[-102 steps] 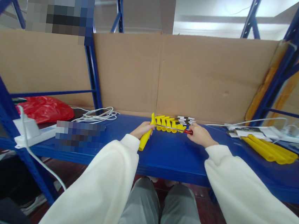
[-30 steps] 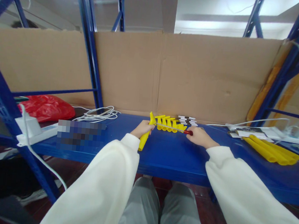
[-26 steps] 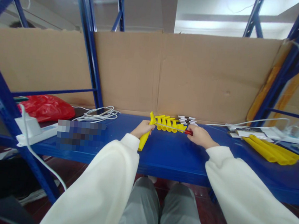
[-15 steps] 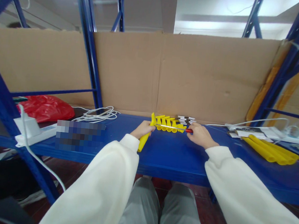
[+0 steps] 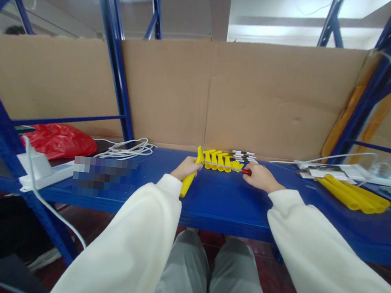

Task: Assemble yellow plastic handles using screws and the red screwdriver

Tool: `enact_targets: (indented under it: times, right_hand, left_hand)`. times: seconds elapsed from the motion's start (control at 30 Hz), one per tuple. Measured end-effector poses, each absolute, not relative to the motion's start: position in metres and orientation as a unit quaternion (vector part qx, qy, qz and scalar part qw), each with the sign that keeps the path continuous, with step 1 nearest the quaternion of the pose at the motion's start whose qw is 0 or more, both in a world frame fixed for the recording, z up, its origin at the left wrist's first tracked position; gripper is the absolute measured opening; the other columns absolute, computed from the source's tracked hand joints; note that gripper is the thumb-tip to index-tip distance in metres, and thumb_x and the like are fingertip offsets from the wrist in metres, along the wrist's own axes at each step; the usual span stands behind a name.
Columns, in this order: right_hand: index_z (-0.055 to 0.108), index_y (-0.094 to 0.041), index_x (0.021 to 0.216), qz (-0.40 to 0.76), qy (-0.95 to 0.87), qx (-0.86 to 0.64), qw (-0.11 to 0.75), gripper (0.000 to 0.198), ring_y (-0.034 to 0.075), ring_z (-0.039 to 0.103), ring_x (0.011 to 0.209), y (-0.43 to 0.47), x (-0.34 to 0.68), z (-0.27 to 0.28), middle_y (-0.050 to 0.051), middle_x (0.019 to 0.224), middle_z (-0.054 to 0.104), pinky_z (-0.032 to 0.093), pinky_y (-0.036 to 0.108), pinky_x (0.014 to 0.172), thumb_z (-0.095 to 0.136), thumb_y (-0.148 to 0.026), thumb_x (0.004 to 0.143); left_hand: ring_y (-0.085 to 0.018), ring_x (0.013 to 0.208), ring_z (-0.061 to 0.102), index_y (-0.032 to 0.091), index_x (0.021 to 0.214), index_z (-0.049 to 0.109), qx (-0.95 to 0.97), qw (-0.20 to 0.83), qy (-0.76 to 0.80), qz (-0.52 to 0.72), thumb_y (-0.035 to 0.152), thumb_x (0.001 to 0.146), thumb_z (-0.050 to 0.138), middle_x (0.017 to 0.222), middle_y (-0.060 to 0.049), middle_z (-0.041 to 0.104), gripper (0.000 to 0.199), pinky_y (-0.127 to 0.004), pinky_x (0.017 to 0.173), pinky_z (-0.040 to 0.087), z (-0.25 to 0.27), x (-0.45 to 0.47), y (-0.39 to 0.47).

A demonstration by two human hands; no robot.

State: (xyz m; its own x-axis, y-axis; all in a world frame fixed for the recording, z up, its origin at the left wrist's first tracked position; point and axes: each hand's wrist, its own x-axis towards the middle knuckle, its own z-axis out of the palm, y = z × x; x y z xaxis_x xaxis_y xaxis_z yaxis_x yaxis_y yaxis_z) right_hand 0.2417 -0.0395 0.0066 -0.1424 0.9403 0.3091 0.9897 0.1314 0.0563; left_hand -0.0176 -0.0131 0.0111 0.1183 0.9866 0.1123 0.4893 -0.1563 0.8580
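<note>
My left hand (image 5: 187,167) is closed around a yellow plastic handle (image 5: 187,185), which tilts with its flared head up and its tube end toward me. In my right hand (image 5: 259,177) is a screwdriver, its red grip (image 5: 246,172) partly hidden by my fingers. The thin metal shaft of the screwdriver points left, and its tip meets the yellow handle near the head. Just behind the shaft, several yellow flared pieces (image 5: 221,162) lie in a row on the blue shelf. Small black-and-white pieces (image 5: 243,155) are stacked behind them.
Yellow tubes (image 5: 351,196) lie at the right beside papers and cables. To the left are a coiled white cable (image 5: 135,147), a red plastic bag (image 5: 59,141) and a white power strip (image 5: 49,179). A cardboard wall (image 5: 248,96) and blue posts (image 5: 114,60) bound the blue shelf (image 5: 224,204).
My right hand and the screwdriver have shifted very slightly left. My left hand keeps its hold on the yellow handle, and the view has moved a little.
</note>
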Motion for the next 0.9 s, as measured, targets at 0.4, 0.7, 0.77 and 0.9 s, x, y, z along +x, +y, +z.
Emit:
enact_targets:
  times: [0.4, 0.7, 0.77, 0.9]
  right_hand:
    - [0.07, -0.016, 0.107, -0.115, -0.736, -0.661, 0.094, 0.025, 0.026, 0.071, 0.101, -0.042, 0.2402, 0.0075, 0.014, 0.11, 0.076, 0.049, 0.03, 0.082, 0.054, -0.021, 0.089]
    - [0.07, -0.016, 0.11, -0.112, -0.719, -0.681, 0.077, 0.026, 0.029, 0.071, 0.102, -0.0423, 0.2403, 0.0091, 0.016, 0.108, 0.076, 0.05, 0.032, 0.081, 0.056, -0.023, 0.089]
    - [0.069, -0.016, 0.111, -0.107, -0.723, -0.677, 0.085, 0.026, 0.029, 0.071, 0.102, -0.0433, 0.2394, 0.0092, 0.015, 0.109, 0.076, 0.05, 0.032, 0.081, 0.056, -0.022, 0.089]
    - [0.071, -0.017, 0.103, -0.105, -0.738, -0.658, 0.108, 0.022, 0.026, 0.071, 0.099, -0.0433, 0.239, 0.0089, 0.014, 0.11, 0.076, 0.048, 0.029, 0.081, 0.056, -0.022, 0.088]
  left_hand:
    - [-0.012, 0.041, 0.046, 0.018, 0.055, 0.052, 0.668, 0.339, 0.553, 0.365, 0.009, 0.069, 0.053, 0.04, 0.003, 0.048, 0.018, -0.021, 0.045, 0.036, 0.0098, -0.0185, -0.0108]
    - [-0.01, 0.037, 0.043, 0.019, 0.055, 0.049, 0.663, 0.348, 0.557, 0.36, 0.006, 0.072, 0.053, 0.039, 0.004, 0.047, 0.022, -0.02, 0.043, 0.034, 0.0116, -0.017, -0.0138]
    - [-0.011, 0.037, 0.044, 0.019, 0.055, 0.049, 0.664, 0.344, 0.558, 0.359, 0.006, 0.072, 0.052, 0.039, 0.004, 0.047, 0.022, -0.02, 0.043, 0.035, 0.0119, -0.017, -0.0136]
    - [-0.011, 0.037, 0.044, 0.019, 0.056, 0.049, 0.664, 0.339, 0.561, 0.36, 0.006, 0.072, 0.052, 0.039, 0.004, 0.047, 0.021, -0.02, 0.044, 0.036, 0.0123, -0.0167, -0.0134]
